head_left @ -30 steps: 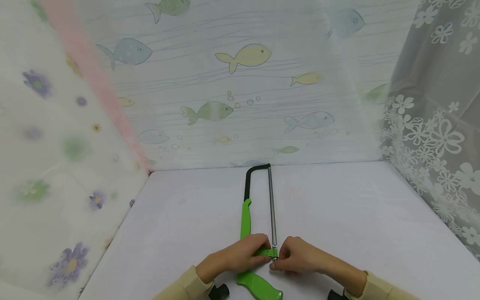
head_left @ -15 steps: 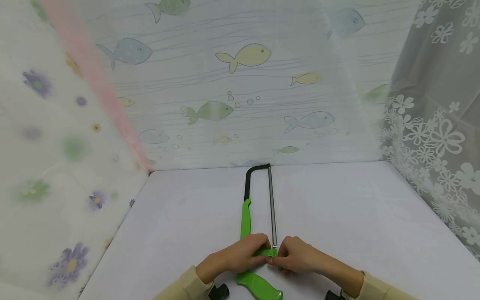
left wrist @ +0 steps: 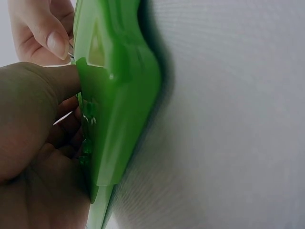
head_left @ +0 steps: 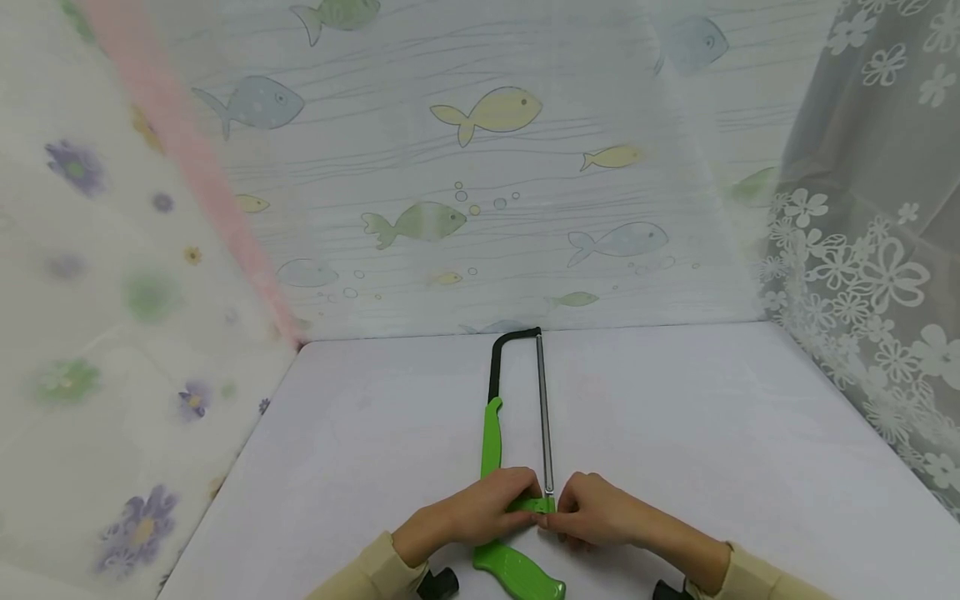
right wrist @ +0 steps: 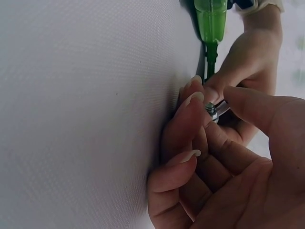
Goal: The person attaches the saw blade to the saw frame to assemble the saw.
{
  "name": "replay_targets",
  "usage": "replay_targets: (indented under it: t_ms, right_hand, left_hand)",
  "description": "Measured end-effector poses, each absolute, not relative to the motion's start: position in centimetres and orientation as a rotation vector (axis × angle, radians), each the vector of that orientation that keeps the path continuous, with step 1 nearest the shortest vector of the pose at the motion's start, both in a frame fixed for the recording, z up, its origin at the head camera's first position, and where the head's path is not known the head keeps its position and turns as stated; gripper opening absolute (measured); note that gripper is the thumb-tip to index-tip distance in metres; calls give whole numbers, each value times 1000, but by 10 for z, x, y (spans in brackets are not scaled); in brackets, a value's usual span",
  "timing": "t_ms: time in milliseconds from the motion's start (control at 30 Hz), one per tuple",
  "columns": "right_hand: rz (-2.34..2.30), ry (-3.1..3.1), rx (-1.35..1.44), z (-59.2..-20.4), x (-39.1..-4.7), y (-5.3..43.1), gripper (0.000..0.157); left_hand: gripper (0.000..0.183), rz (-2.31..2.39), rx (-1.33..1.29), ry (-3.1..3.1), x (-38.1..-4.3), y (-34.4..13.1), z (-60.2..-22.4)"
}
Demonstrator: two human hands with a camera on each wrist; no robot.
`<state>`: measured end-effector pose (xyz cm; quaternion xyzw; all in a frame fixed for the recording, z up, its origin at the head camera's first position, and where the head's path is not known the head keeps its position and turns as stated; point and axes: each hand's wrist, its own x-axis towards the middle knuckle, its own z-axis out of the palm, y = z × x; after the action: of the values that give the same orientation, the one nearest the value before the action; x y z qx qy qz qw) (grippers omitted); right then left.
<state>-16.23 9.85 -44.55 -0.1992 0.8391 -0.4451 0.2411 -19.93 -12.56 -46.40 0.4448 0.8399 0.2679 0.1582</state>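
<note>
A hacksaw (head_left: 491,442) with a green handle and black front frame lies on the white table, its grey blade (head_left: 545,417) to the right. My left hand (head_left: 487,504) grips the green crosspiece at the blade's near end. In the left wrist view, the thumb and fingers of that hand hold the edge of the green body (left wrist: 124,76). Close beside it, my right hand (head_left: 603,510) pinches the small metal wing nut (right wrist: 212,110) at the end of the blade mount. Its thumb and fingertips partly hide the nut in the head view.
The white table (head_left: 712,417) reaches back to a curtain (head_left: 637,167) printed with fish. Floral fabric (head_left: 112,375) hangs on the left, and sheer lace (head_left: 885,275) on the right. Black wrist devices (head_left: 438,583) sit at both cuffs.
My right fingertips have shifted slightly up and left over the metal end, then a little back right. The left hand and the hacksaw stay in place.
</note>
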Motion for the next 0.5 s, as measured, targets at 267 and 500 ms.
replay_targets:
  t_ms: [267, 500]
  right_hand:
    - [-1240, 2242, -597, -446, -164, 104, 34]
    - [-1229, 2244, -608, -448, -165, 108, 30]
  left_hand:
    - [12, 770, 1271, 2403, -200, -126, -465]
    - [11, 764, 1271, 2407, -199, -125, -464]
